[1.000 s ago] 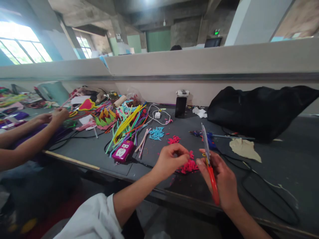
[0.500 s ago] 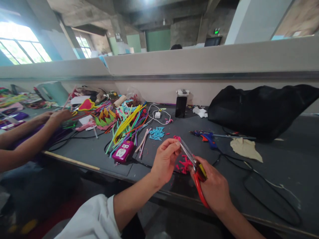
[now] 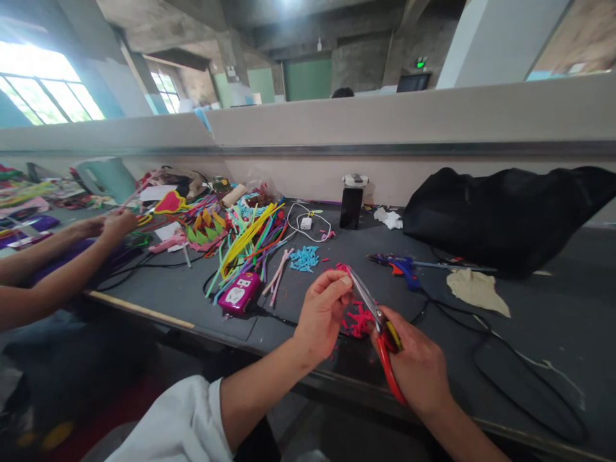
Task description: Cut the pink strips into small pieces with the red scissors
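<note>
My right hand is wrapped round the red handles of a pair of scissors. The blades point up and to the left and look nearly closed. Beside their tips, my left hand has thumb and forefinger pinched together on a small pink strip, most of it hidden by the fingers. Below the blades, a heap of short pink pieces lies on the dark tabletop, partly behind my hands. A pile of short blue pieces sits farther back, left of the scissors.
A purple box and a bundle of coloured pipe cleaners lie to the left. A blue glue gun, its black cable and a black bag are on the right. A phone stands at the back. A co-worker's hands work far left.
The view has shifted very slightly. Both hands keep almost the same pose, with the scissor blades still beside my left fingertips.
</note>
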{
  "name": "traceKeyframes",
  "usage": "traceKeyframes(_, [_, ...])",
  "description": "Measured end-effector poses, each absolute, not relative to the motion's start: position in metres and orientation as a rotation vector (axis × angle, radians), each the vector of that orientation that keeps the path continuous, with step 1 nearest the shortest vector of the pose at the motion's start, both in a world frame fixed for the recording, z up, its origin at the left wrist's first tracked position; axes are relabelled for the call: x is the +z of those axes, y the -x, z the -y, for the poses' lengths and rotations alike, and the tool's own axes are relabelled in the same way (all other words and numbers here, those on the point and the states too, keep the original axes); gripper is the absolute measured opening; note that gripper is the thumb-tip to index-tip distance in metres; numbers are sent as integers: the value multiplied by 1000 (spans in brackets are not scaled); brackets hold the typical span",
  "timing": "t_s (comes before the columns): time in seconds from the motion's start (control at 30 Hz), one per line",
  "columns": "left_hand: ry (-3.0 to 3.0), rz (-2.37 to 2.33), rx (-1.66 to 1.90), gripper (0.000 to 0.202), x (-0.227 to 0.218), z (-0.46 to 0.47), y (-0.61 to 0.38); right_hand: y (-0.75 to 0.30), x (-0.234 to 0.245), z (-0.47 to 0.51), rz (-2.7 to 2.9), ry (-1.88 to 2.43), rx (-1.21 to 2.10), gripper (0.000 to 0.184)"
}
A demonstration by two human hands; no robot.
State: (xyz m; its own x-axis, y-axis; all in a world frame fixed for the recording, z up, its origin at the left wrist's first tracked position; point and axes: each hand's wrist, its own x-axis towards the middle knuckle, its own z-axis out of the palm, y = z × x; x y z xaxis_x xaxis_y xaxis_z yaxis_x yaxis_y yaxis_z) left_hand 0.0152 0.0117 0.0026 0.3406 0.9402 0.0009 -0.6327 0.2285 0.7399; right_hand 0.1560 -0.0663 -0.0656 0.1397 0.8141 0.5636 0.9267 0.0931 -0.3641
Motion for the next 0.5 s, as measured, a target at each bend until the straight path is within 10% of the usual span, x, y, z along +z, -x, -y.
traceKeyframes(0.5, [-769,-484,1026,11,2,-15,-14,-160,-45,67,1519,1687,-57,31])
